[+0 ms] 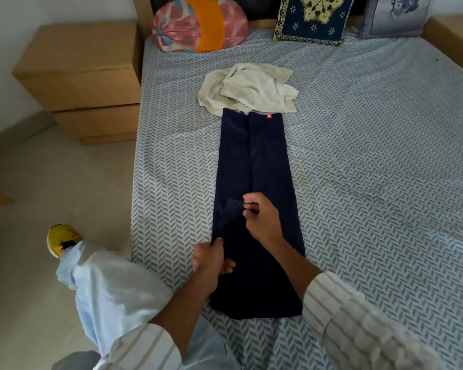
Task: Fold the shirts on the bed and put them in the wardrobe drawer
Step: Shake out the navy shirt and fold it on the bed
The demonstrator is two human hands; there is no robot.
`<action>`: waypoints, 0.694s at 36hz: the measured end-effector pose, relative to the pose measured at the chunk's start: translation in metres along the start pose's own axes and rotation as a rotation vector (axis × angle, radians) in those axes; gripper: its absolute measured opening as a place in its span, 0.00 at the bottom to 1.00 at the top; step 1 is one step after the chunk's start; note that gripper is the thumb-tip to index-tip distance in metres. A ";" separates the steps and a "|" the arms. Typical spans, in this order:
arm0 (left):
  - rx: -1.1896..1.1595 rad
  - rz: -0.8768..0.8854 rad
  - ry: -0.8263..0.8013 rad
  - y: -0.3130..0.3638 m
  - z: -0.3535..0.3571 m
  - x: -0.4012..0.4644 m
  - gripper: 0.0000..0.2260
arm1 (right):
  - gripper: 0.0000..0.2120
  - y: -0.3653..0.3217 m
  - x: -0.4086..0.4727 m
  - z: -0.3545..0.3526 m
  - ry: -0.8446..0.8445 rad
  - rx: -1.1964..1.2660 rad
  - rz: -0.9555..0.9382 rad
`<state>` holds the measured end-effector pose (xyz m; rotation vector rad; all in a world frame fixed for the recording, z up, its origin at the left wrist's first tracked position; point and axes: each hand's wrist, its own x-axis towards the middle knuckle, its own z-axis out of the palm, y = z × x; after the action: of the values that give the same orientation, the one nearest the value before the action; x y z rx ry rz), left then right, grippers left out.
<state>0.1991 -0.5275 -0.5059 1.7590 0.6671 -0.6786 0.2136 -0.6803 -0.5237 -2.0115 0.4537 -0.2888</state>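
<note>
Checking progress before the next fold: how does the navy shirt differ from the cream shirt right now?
The navy shirt lies flat in a long narrow strip; the cream shirt is a crumpled heap. The navy one is nearer the person, the cream one toward the pillows, touching its far end. The left hand grips the navy shirt's left edge and the right hand pinches a fold; neither hand touches the cream one. Both lie on the patterned bedsheet.

One head-worn view — looking forward and down, close over the bed (372,156).
</note>
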 end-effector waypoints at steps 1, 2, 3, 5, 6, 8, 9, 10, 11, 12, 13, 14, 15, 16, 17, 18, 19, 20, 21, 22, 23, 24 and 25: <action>-0.018 -0.017 0.004 -0.001 0.000 0.001 0.12 | 0.16 0.001 0.001 0.003 -0.065 -0.102 -0.049; -0.016 -0.034 -0.003 -0.002 0.000 0.002 0.12 | 0.15 0.001 0.002 0.006 -0.153 -0.208 -0.079; -0.011 -0.047 -0.011 -0.003 0.000 0.002 0.13 | 0.17 0.001 0.003 0.008 -0.246 -0.307 -0.094; 0.022 -0.059 -0.023 -0.005 -0.003 0.001 0.13 | 0.23 0.001 0.003 0.014 -0.403 -0.426 -0.103; 0.040 -0.063 -0.022 -0.007 -0.004 0.000 0.13 | 0.26 0.002 0.002 0.016 -0.460 -0.458 -0.111; 0.091 -0.075 -0.012 -0.010 -0.009 0.002 0.14 | 0.30 0.005 0.001 0.020 -0.537 -0.531 -0.141; 0.122 -0.077 -0.002 -0.012 -0.012 0.002 0.14 | 0.31 0.007 0.000 0.021 -0.551 -0.559 -0.153; 0.153 -0.071 0.011 -0.012 -0.015 0.003 0.15 | 0.32 0.008 0.000 0.022 -0.554 -0.568 -0.163; 0.192 -0.060 0.016 -0.013 -0.018 0.004 0.16 | 0.32 0.008 -0.001 0.022 -0.550 -0.565 -0.168; 0.241 -0.042 0.014 -0.013 -0.020 0.005 0.18 | 0.32 0.008 -0.002 0.021 -0.544 -0.554 -0.172; 0.296 -0.021 0.004 -0.014 -0.022 0.005 0.18 | 0.32 0.008 -0.004 0.020 -0.535 -0.534 -0.174; 0.353 0.007 -0.002 -0.016 -0.024 0.005 0.19 | 0.32 0.009 -0.006 0.018 -0.521 -0.512 -0.175; 0.410 0.038 -0.003 -0.019 -0.026 0.006 0.19 | 0.32 0.011 -0.008 0.016 -0.499 -0.490 -0.177; 0.469 0.075 0.010 -0.021 -0.028 0.006 0.20 | 0.31 0.014 -0.012 0.012 -0.469 -0.473 -0.177; 0.532 0.114 0.033 -0.023 -0.030 0.007 0.20 | 0.31 0.018 -0.016 0.007 -0.433 -0.459 -0.173; 0.598 0.151 0.061 -0.025 -0.033 0.006 0.20 | 0.32 0.022 -0.021 0.001 -0.391 -0.446 -0.169; 0.664 0.178 0.083 -0.026 -0.036 0.005 0.22 | 0.32 0.027 -0.027 -0.007 -0.348 -0.438 -0.164; 0.715 0.199 0.093 -0.028 -0.037 0.004 0.23 | 0.32 0.032 -0.034 -0.016 -0.300 -0.435 -0.163; 0.751 0.213 0.097 -0.030 -0.039 0.002 0.25 | 0.33 0.037 -0.041 -0.026 -0.249 -0.442 -0.165; 0.773 0.221 0.096 -0.032 -0.040 0.002 0.26 | 0.35 0.042 -0.048 -0.038 -0.202 -0.461 -0.168; 0.786 0.225 0.097 -0.033 -0.040 0.000 0.27 | 0.38 0.046 -0.055 -0.051 -0.181 -0.498 -0.154; 0.797 0.226 0.099 -0.036 -0.040 0.000 0.27 | 0.42 0.050 -0.063 -0.065 -0.195 -0.550 -0.119; 0.805 0.229 0.096 -0.037 -0.041 -0.001 0.28 | 0.46 0.054 -0.071 -0.078 -0.231 -0.606 -0.074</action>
<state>0.1763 -0.4788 -0.5183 2.5718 0.2421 -0.7618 0.1086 -0.7339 -0.5362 -2.6186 0.3444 0.0513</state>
